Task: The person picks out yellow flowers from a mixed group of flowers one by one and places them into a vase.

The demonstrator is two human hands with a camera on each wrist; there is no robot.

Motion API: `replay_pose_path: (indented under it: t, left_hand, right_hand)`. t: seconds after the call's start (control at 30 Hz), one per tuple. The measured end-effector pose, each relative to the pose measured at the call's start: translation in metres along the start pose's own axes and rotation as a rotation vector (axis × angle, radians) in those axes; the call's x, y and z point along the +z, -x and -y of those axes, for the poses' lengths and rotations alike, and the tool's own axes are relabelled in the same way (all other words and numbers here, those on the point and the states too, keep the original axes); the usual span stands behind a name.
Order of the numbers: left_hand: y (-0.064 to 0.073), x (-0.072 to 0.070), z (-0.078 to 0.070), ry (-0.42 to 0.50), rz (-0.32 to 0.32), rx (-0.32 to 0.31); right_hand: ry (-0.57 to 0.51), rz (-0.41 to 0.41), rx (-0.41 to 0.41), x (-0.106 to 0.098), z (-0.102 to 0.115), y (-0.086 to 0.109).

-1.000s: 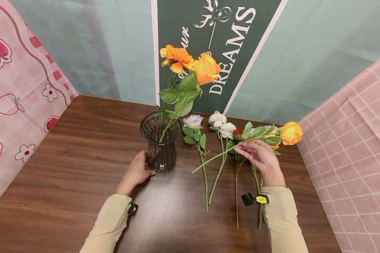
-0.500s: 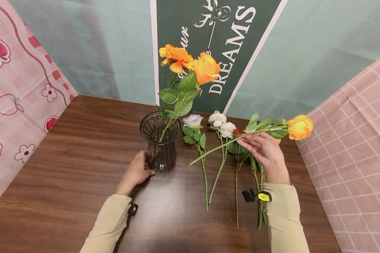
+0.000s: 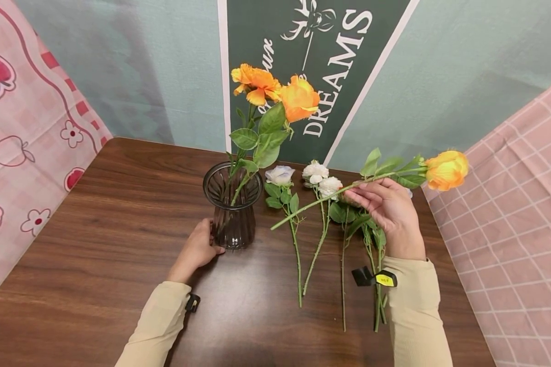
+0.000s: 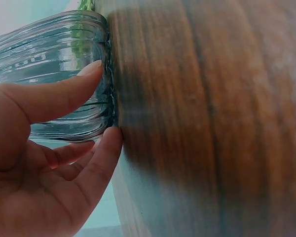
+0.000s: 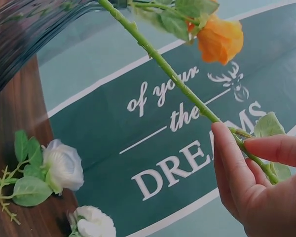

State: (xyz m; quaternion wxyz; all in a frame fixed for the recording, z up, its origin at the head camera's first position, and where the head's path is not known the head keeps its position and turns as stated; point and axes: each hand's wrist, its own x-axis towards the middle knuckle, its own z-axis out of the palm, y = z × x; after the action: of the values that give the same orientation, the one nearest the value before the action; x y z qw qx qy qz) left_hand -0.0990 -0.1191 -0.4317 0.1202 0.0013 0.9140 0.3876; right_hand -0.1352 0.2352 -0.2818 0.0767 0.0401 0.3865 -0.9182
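A dark see-through glass vase (image 3: 235,224) stands upright on the table, holding an orange carnation (image 3: 256,84) and an orange rose (image 3: 299,99). My left hand (image 3: 196,250) grips the vase low at its base. In the left wrist view the thumb (image 4: 64,94) lies along the glass, with fingers on the other side. Above the flowers on the table, my right hand (image 3: 385,214) pinches the green stem of a yellow-orange rose (image 3: 446,171). This rose's head points right, and its cut end slants down left toward the vase. In the right wrist view the stem (image 5: 167,71) runs between thumb and fingertips.
On the table (image 3: 96,244), right of the vase, lie a pale lilac-white rose (image 3: 280,176), white flowers (image 3: 329,187) and several more stems (image 3: 377,285), partly hidden beneath the right hand. A printed cloth (image 3: 188,76) hangs behind the table; pink cloths (image 3: 519,204) flank it.
My right hand has moved up and slightly right with the yellow-orange rose, whose head swings further right and higher. The left hand and vase have stayed put.
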Motion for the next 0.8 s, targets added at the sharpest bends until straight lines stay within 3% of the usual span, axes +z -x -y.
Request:
replay_pose_path:
  t: [0.8]
  left_hand:
    - [0.0,-0.001,0.0,-0.012,0.0,0.004]
  right_hand:
    - [0.03,0.06,-0.072,0.05,0.011,-0.015]
